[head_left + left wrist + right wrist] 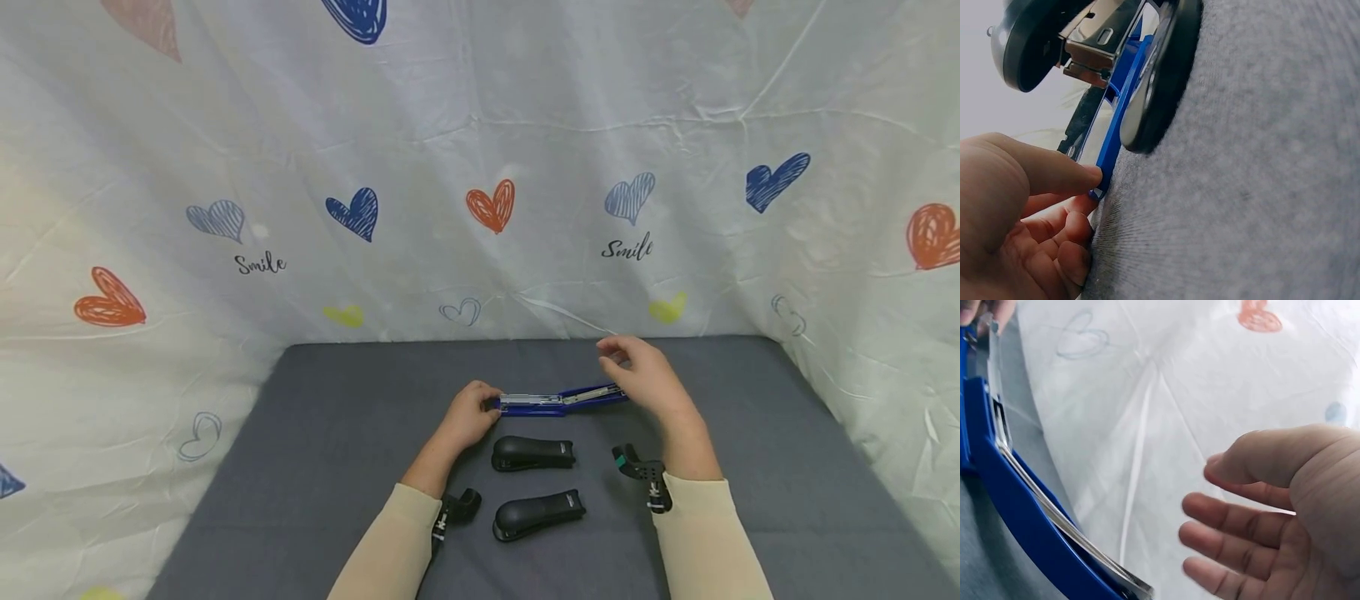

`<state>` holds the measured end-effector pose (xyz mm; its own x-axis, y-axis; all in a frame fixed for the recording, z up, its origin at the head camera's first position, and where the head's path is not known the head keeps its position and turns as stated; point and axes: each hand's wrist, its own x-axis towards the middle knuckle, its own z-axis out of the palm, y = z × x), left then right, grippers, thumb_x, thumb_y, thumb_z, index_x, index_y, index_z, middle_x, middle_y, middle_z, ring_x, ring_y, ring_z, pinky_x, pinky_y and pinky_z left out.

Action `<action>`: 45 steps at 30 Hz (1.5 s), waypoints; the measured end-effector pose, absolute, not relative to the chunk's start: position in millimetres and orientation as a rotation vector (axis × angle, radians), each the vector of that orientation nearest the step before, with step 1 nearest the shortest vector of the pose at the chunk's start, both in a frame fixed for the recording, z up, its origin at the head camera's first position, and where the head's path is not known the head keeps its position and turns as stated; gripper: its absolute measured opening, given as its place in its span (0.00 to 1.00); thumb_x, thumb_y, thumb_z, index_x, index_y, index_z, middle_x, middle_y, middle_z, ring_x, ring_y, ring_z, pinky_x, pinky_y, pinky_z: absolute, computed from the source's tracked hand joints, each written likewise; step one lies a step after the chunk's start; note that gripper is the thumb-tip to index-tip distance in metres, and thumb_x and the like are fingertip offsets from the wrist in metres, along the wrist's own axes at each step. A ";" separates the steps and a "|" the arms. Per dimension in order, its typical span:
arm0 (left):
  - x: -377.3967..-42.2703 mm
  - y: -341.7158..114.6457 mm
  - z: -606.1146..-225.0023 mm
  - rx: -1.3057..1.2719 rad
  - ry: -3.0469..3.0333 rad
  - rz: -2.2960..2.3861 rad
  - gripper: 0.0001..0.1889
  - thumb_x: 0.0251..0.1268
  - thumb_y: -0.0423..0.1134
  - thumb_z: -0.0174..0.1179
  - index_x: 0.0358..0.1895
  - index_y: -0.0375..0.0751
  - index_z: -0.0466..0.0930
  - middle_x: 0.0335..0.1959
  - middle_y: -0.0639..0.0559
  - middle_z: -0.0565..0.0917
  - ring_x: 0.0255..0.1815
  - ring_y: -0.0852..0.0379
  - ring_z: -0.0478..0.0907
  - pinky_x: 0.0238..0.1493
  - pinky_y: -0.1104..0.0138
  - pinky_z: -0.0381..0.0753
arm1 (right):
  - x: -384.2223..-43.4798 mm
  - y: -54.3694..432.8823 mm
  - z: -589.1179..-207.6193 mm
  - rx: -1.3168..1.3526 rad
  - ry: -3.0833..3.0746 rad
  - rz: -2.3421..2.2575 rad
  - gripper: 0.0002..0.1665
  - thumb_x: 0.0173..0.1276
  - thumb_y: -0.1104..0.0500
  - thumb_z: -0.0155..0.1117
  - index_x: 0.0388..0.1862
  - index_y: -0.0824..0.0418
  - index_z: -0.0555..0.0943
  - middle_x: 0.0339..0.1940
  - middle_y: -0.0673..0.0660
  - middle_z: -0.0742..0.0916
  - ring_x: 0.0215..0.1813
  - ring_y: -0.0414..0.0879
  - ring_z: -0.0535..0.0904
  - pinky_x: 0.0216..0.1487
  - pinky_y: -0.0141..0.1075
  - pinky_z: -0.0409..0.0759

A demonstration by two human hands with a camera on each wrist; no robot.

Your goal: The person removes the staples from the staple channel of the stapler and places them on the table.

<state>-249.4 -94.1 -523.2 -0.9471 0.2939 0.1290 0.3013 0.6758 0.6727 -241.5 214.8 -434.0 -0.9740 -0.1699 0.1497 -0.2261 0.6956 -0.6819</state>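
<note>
A blue stapler [531, 410] lies opened out on the grey cloth, its metal staple channel showing. My left hand [468, 415] pinches its left end; in the left wrist view the thumb presses against the blue edge [1112, 137]. Over the stapler's right end is my right hand [647, 377], fingers loosely bent and apart. In the right wrist view that hand [1272, 519] holds nothing, and the stapler's blue arm [1019, 503] curves past at the left, clear of the fingers.
Two black staplers, a nearer one [538, 515] and a farther one [532, 454], lie closed in front of the blue one. Behind the grey table [375, 375] hangs a white curtain [420, 275] with printed hearts. Camera mounts sit on both wrists.
</note>
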 end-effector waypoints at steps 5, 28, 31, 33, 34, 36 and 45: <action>-249.3 -94.4 -524.6 -0.499 -2.857 -1.164 0.15 0.66 0.28 0.66 0.55 0.33 0.86 0.48 0.45 0.81 0.33 0.58 0.70 0.35 0.64 0.73 | -243.5 201.5 -435.7 0.386 -2.775 1.178 0.21 0.79 0.58 0.59 0.67 0.64 0.78 0.53 0.61 0.83 0.51 0.56 0.80 0.47 0.52 0.78; -250.4 -94.8 -523.1 -0.486 -2.867 -1.172 0.15 0.67 0.29 0.66 0.56 0.34 0.86 0.50 0.45 0.81 0.33 0.58 0.71 0.36 0.64 0.73 | -242.2 151.7 -449.7 0.657 -2.835 1.125 0.17 0.76 0.61 0.63 0.61 0.62 0.82 0.45 0.52 0.84 0.44 0.46 0.80 0.46 0.46 0.80; -250.2 -94.7 -522.4 -0.484 -2.870 -1.173 0.15 0.67 0.29 0.66 0.56 0.34 0.86 0.49 0.45 0.81 0.33 0.58 0.71 0.35 0.64 0.73 | -242.8 146.4 -454.0 0.696 -2.888 1.061 0.16 0.76 0.61 0.63 0.59 0.63 0.84 0.43 0.51 0.84 0.41 0.44 0.79 0.45 0.46 0.79; -250.0 -94.8 -522.1 -0.488 -2.869 -1.168 0.15 0.66 0.29 0.66 0.55 0.34 0.86 0.49 0.45 0.81 0.32 0.58 0.71 0.35 0.64 0.73 | -243.1 142.9 -456.8 0.715 -2.930 1.021 0.15 0.76 0.61 0.62 0.57 0.63 0.85 0.42 0.51 0.84 0.40 0.44 0.79 0.45 0.46 0.79; -249.9 -94.8 -521.9 -0.489 -2.870 -1.166 0.15 0.66 0.29 0.66 0.55 0.34 0.86 0.49 0.45 0.81 0.32 0.58 0.71 0.35 0.64 0.73 | -243.1 141.0 -458.0 0.712 -2.950 1.008 0.15 0.76 0.61 0.62 0.56 0.64 0.86 0.42 0.51 0.84 0.41 0.45 0.79 0.45 0.46 0.80; -249.8 -94.9 -521.5 -0.500 -2.861 -1.164 0.15 0.65 0.28 0.66 0.55 0.33 0.86 0.48 0.45 0.81 0.32 0.58 0.71 0.34 0.64 0.73 | -242.9 137.5 -460.1 0.710 -2.983 0.964 0.13 0.76 0.61 0.63 0.53 0.64 0.87 0.42 0.53 0.85 0.41 0.47 0.81 0.46 0.47 0.81; -249.9 -95.2 -521.2 -0.504 -2.856 -1.165 0.14 0.65 0.28 0.66 0.54 0.34 0.87 0.48 0.45 0.81 0.32 0.58 0.70 0.35 0.65 0.72 | -242.2 126.1 -470.2 0.564 -3.130 0.768 0.14 0.76 0.62 0.60 0.33 0.63 0.89 0.24 0.51 0.82 0.25 0.44 0.74 0.34 0.42 0.75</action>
<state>-249.9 -95.2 -521.2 -0.9479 0.2884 0.1353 0.3007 0.6700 0.6787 -242.2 126.1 -470.2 -0.9323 -0.3589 -0.0438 -0.2979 0.8312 -0.4695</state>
